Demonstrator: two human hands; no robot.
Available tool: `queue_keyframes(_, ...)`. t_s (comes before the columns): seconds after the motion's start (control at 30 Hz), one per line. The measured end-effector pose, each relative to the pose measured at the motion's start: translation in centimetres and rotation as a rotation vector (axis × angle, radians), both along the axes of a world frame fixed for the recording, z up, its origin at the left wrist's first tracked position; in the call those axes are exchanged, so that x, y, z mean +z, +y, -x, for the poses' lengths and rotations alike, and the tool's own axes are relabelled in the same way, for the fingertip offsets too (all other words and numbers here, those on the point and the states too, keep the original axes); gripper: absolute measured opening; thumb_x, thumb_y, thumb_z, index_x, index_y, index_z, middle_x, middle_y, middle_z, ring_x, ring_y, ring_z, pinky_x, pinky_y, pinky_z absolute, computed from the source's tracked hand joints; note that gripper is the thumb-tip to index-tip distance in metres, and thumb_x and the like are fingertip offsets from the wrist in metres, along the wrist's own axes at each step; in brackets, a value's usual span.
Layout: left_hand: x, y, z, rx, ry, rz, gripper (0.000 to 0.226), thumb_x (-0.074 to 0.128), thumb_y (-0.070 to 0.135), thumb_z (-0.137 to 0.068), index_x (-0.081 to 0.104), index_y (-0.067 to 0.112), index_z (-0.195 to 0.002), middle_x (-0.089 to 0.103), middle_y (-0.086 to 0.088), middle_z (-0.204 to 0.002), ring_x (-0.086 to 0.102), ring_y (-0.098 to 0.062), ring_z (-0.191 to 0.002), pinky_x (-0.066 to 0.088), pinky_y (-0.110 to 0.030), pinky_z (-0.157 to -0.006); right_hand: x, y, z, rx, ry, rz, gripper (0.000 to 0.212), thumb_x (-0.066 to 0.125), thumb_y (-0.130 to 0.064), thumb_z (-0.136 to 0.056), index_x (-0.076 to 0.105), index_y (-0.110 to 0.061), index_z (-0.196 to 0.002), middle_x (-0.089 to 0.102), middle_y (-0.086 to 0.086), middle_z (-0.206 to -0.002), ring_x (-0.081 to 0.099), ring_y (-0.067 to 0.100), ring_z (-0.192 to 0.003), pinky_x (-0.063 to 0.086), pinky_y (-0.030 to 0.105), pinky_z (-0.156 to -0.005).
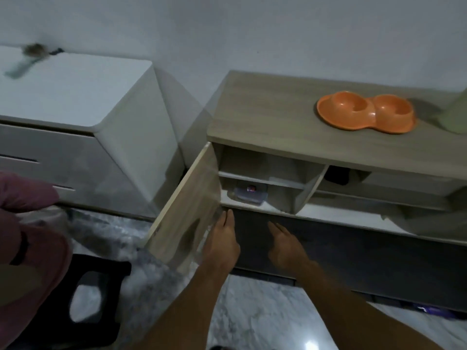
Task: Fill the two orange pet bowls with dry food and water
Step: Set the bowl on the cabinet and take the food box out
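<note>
Left hand [222, 238] at blurred cabinet door [187, 208]; shelf container [250, 195] indistinct.

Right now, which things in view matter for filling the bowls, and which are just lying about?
For the job: orange double bowl, empty on the cabinet top; clear lidded container on the lower shelf; open cabinet door.

Just lying about: white drawer unit; black stool; green object.

- A blurred thing [32, 56] on the white chest [75, 89], left of the wooden cabinet [278, 117], cannot be identified.
- A pale green object [456, 114] on the cabinet's right end is cut off by the frame edge.
- The label on a clear box [249, 194] inside the cabinet is unreadable.
</note>
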State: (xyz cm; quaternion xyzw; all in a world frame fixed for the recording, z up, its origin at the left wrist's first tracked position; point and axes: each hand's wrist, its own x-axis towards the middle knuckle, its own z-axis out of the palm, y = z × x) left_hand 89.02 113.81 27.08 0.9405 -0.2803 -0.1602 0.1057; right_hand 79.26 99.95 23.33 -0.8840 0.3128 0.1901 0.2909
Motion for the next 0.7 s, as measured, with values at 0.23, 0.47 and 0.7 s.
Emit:
queue_keyframes(0.23,-9.5,-3.4,-3.2,0.021,-0.113,0.035,0.056,0.05,0.011,-0.092,0.038,0.014,-0.146,0.05,-0.008,-0.141,0.049,-0.024,-0.127,0.032,-0.027,-0.108,-9.2,-2.4,-1.6,-0.32,-0.212,-0.034,0.065,0.058,-0.015,-0.093,0.03,-0.007,-0.152,0.04,0.016,-0.152,0.039,0.033,-0.14,0.032,0.032,-0.112)
queue_keyframes(0.47,-22.8,-7.0,-8.9,0.281,0.086,0.442,0.056,0.047,0.001,-0.092,0.043,0.012,-0.147,0.05,-0.013,-0.145,0.048,-0.031,-0.131,0.037,-0.032,-0.107,-20.8,-5.1,-7.6,-0.579,-0.505,-0.034,0.054,0.058,-0.009,-0.091,0.043,-0.004,-0.142,0.057,0.02,-0.135,0.056,0.034,-0.123,0.042,0.034,-0.101)
queue_keyframes(0.7,-32.2,-9.9,-13.0,0.289,0.166,0.708,0.05,0.044,0.009,-0.095,0.044,0.016,-0.145,0.051,-0.008,-0.145,0.048,-0.028,-0.132,0.037,-0.027,-0.101,-29.7,-7.4,-12.3,-0.753,-0.791,-0.068,0.054,0.053,-0.024,-0.097,0.04,-0.005,-0.146,0.053,0.017,-0.143,0.051,0.033,-0.131,0.04,0.038,-0.11)
